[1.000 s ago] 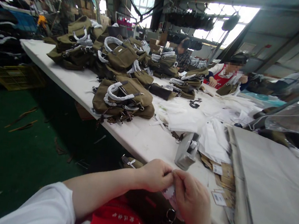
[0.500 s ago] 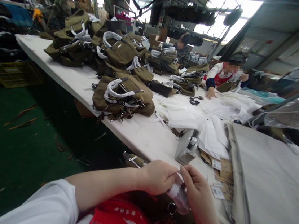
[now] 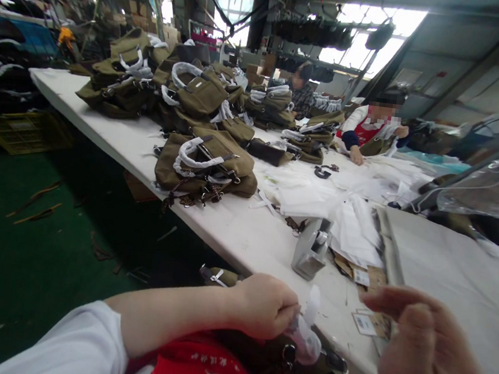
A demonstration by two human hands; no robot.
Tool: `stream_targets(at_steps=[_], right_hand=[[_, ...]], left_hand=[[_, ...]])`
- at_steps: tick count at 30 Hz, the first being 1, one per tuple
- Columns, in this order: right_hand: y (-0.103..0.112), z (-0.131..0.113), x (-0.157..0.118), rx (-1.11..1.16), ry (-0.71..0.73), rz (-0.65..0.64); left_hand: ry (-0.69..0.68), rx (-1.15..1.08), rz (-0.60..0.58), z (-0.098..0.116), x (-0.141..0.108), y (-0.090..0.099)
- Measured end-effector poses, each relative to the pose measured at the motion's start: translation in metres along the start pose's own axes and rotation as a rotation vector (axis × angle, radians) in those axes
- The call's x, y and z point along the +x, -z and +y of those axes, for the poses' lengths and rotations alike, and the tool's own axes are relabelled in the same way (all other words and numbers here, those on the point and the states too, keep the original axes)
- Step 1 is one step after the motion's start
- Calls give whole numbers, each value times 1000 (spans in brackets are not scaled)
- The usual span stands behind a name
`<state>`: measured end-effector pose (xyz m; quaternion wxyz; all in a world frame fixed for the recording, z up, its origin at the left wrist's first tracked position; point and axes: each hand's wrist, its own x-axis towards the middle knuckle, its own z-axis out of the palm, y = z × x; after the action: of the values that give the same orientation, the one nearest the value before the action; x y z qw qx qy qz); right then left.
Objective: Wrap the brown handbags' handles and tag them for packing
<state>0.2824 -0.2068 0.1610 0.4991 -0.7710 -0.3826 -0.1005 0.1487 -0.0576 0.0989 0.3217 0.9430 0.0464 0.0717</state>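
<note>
My left hand (image 3: pixel 264 307) is closed in a pinch on the thin white wrapping (image 3: pixel 307 343), which looks wound round a handle of the bag in my lap. An olive corner of this bag (image 3: pixel 228 278), with a zip, shows beyond my left forearm; my arm and hand cover much of the rest. My right hand (image 3: pixel 430 361), slightly blurred, is raised over the table's near right side, with thumb and fingers apart and nothing visible in it. Between and beyond my hands, a grey tape dispenser (image 3: pixel 311 252) stands near the table edge.
Olive handbags with white-wrapped handles (image 3: pixel 209 161) are heaped along the white table (image 3: pixel 114 137). White sheets (image 3: pixel 312 198) and cardboard tags (image 3: pixel 369 324) lie beyond and beside the dispenser. Across the table, a person in a red apron (image 3: pixel 365 131) works. A yellow crate (image 3: pixel 24 132) stands on the floor.
My right hand has left the wrapping and moved right and up, its fingers now apart. My left hand keeps its pinch, and a loose white end sticks up beside it.
</note>
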Motion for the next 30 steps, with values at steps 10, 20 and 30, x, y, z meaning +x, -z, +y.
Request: stream_targets(at_steps=[10, 20, 30], right_hand=[[-33, 36, -24, 56, 65, -437], [-30, 10, -31, 55, 246, -81], [-25, 12, -17, -40, 224, 30]], left_hand=[[2, -114, 99, 23, 2, 9], [-140, -209, 98, 20, 14, -10], [-158, -162, 195, 2, 35, -22]])
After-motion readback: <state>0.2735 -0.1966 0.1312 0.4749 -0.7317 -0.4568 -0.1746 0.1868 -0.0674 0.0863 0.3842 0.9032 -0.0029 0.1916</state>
